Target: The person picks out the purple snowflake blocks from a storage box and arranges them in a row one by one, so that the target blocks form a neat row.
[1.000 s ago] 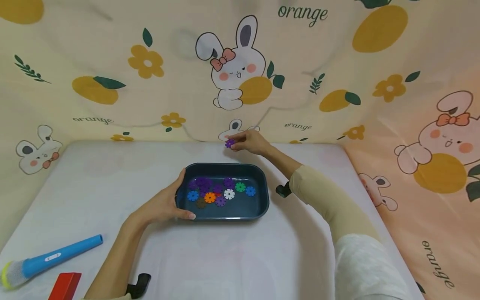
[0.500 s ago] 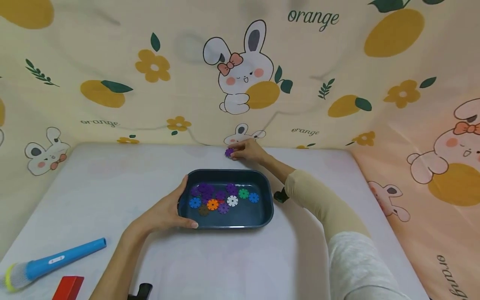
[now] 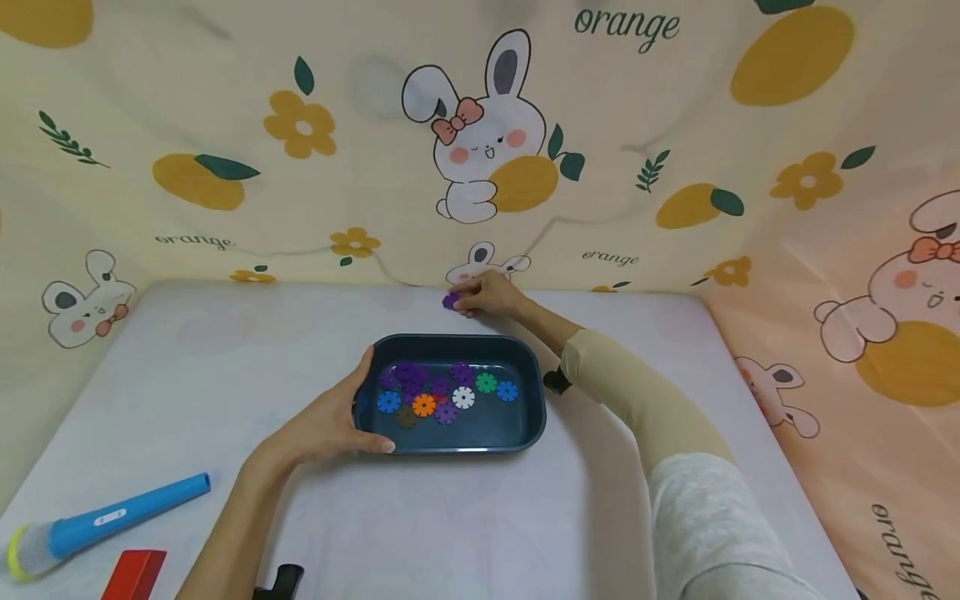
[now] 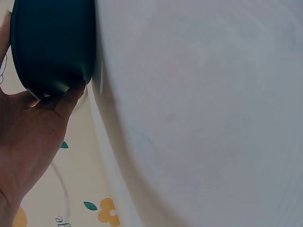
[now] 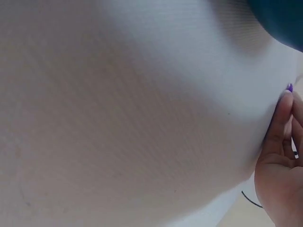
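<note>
A dark blue rectangular tray (image 3: 504, 429) stands on the white table with several notched plastic discs lying in it. My left hand (image 3: 330, 417) grips its left end, thumb over the front rim and fingers round the side. The left wrist view shows that hand (image 4: 35, 127) against the outer wall of the tray (image 4: 52, 42). Beyond the tray, near the far table edge, my right hand (image 3: 491, 296) pinches a purple notched disc (image 3: 450, 301) between thumb and fingers. Only a sliver of the purple disc (image 5: 289, 87) shows past the fingertips in the right wrist view.
A blue toy microphone (image 3: 112, 518) lies at the front left of the table, with a red block (image 3: 133, 575) beside it. A cloth printed with rabbits and oranges (image 3: 360, 167) hangs behind the table and along its sides.
My right hand has come down with the purple disc to the tabletop and moved slightly left. My left hand keeps its grip on the tray. The head view has shifted a little.
</note>
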The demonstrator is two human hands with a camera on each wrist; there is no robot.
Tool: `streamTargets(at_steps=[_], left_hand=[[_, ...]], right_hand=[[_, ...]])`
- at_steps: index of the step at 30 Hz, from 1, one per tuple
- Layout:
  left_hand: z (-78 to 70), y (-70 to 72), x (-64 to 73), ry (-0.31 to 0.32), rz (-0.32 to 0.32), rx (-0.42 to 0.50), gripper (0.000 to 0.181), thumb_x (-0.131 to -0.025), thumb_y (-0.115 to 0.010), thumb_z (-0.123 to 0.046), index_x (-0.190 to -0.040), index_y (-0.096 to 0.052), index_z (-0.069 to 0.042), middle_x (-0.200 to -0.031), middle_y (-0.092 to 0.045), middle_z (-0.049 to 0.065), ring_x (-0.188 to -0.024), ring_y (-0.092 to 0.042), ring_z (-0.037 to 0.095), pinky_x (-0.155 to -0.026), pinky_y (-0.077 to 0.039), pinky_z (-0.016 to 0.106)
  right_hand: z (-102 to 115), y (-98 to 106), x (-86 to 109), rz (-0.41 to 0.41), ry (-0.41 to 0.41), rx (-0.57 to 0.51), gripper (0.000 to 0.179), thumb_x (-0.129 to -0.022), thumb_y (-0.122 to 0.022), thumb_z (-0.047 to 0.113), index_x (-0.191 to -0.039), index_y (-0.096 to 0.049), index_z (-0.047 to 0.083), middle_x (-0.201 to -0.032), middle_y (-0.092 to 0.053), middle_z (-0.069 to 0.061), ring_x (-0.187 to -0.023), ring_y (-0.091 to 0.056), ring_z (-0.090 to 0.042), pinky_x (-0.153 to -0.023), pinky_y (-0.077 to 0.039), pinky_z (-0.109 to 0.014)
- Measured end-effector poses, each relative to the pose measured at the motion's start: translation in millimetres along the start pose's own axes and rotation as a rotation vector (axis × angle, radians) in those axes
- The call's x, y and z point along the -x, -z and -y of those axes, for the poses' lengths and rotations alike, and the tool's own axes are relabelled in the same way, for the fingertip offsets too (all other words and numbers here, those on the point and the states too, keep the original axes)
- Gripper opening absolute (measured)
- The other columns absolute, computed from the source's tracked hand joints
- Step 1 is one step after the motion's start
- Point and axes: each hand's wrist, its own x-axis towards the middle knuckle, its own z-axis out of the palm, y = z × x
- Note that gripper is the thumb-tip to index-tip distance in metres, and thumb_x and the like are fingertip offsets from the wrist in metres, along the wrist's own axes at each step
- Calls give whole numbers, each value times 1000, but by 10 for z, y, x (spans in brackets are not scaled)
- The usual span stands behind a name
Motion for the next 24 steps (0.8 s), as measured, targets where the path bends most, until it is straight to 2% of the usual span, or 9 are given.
streamTargets(at_steps=[4,6,8,12,16,20,24], left_hand=[[19,-26,-4,-10,9,7,135,-70,-92,-33,-160,6,-11,-165,-5,18,-149,-12,42,-116,-17,61],[22,-33,-6,-6,11,10,135,-70,-92,-33,-160,6,-12,-165,-5,17,-149,-12,41,-116,-17,60],[25,-34,-5,-11,14,8,135,-70,-91,-33,-159,8,-12,-165,-4,18,-149,-12,42,-116,-16,61],[16,-21,5,-21,27,7,135,-72,-91,-33,-159,11,-11,-165,-2,19,-149,-10,43,-116,-15,62],[6,3,-1,-38,24,5,135,-72,-91,-31,-159,11,-10,-165,1,17,-150,-7,41,-117,-13,61],[1,6,-21,-60,23,4,136,-71,-91,-30,-158,11,-10,-166,5,15,-151,-3,38,-118,-10,60],[2,-18,-27,-61,22,8,136,-71,-91,-32,-158,12,-9,-165,5,17,-151,-2,40,-117,-9,61]], right_hand=[[-18,7,62,0,-19,-20,31,-93,-72,18,-123,-72,9,-79,-73,-7,-66,-63,-16,-65,-50,-19],[-24,19,99,-11,-4,-30,31,-93,-72,18,-123,-72,8,-86,-74,-9,-69,-62,-15,-63,-49,-19],[-15,34,138,-21,32,-53,33,-94,-71,18,-124,-71,7,-101,-75,-10,-74,-63,-15,-65,-51,-19],[93,69,252,-24,123,-125,36,-96,-68,18,-127,-67,1,-112,-71,-12,-87,-67,-25,-78,-58,-27],[308,82,437,-23,171,-184,35,-96,-68,22,-126,-68,5,-99,-70,-12,-92,-67,-39,-86,-57,-44],[490,80,646,-39,188,-206,34,-95,-69,24,-125,-70,7,-101,-70,-9,-93,-66,-41,-86,-58,-43],[598,53,839,-38,209,-219,29,-95,-69,18,-121,-71,5,-102,-71,-10,-89,-68,-34,-83,-59,-39]])
